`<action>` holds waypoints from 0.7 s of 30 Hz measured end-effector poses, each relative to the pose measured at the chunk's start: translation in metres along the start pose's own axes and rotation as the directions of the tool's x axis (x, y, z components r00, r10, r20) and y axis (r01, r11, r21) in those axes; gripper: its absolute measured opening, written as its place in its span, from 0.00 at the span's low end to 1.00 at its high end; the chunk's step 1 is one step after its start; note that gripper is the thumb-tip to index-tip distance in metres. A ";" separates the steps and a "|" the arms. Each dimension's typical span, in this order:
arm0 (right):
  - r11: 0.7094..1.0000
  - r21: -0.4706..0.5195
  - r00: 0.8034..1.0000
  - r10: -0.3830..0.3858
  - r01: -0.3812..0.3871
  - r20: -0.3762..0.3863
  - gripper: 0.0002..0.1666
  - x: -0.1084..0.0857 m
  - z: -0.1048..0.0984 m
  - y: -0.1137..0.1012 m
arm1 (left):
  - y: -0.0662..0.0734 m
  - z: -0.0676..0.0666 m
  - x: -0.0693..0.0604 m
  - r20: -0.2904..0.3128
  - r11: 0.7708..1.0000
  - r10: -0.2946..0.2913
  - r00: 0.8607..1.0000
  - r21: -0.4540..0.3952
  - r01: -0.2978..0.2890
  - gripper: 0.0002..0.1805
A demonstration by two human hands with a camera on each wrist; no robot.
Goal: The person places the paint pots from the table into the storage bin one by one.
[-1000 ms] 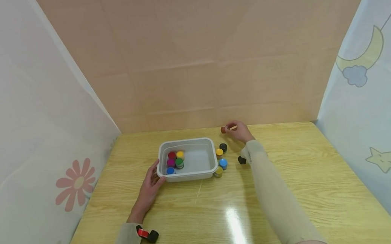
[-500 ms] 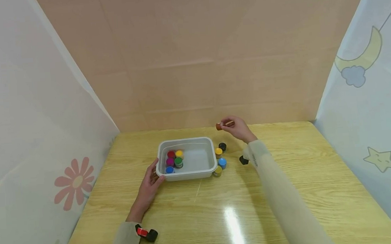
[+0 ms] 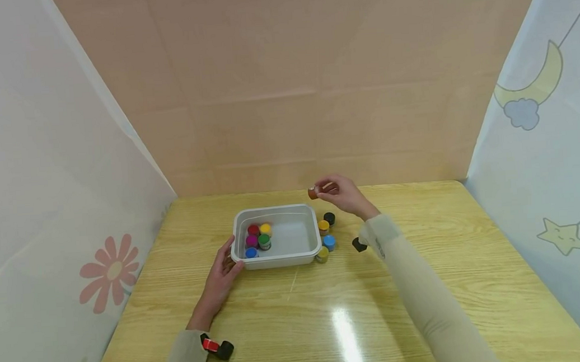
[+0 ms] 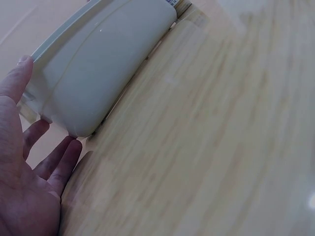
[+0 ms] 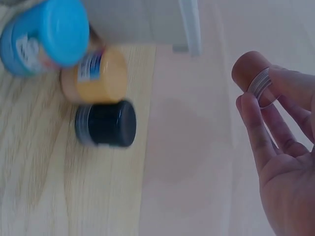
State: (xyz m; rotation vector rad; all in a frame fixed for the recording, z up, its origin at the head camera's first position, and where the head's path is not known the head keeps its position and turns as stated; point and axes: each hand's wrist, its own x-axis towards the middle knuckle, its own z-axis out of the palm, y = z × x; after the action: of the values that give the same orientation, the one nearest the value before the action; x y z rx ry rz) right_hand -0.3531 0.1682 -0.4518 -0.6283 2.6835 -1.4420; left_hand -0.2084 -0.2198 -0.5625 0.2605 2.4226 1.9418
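Observation:
My right hand (image 3: 342,195) pinches a small brown paint jar (image 3: 313,193) between thumb and fingers, raised above the table's far side, behind the tray's right end. In the right wrist view the brown jar (image 5: 252,73) is tilted, its pale label band partly covered by the thumb. My left hand (image 3: 221,275) holds the front left corner of a light grey plastic tray (image 3: 280,263), thumb at the rim and fingers against the end wall. Inside the tray's left part stand red, yellow (image 3: 265,229), magenta, green (image 3: 264,241) and blue (image 3: 252,253) paint jars.
Along the tray's right side stand several paint jars: black (image 3: 329,218), orange-yellow (image 3: 323,227), light blue (image 3: 329,242) and ochre (image 3: 322,254). Paper-covered walls enclose the wood-grain table (image 3: 260,329) at the back (image 3: 265,121) and both sides.
My right hand has carried the brown jar leftward, lifting it from near the table's back edge toward the tray. The left hand and the tray have stayed in place.

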 end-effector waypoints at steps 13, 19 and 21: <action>0.996 0.009 0.991 -0.094 0.094 0.095 0.16 -0.009 0.032 -0.033 | 0.001 -0.001 0.000 0.005 1.000 -0.017 1.000 0.006 0.017 0.38; 0.994 0.002 0.983 -0.107 0.108 0.146 0.15 -0.012 0.048 -0.041 | 0.002 -0.001 -0.001 0.013 1.000 -0.004 1.000 -0.003 0.005 0.37; 0.996 0.006 0.983 -0.086 0.086 0.162 0.15 -0.012 0.053 -0.044 | 0.002 -0.001 -0.001 0.015 1.000 0.000 1.000 -0.003 0.000 0.37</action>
State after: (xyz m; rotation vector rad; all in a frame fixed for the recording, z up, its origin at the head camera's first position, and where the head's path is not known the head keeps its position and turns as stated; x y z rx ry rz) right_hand -0.3161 0.1090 -0.4485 -0.8325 2.5620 -1.3436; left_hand -0.2078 -0.2202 -0.5607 0.2740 2.4101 1.9362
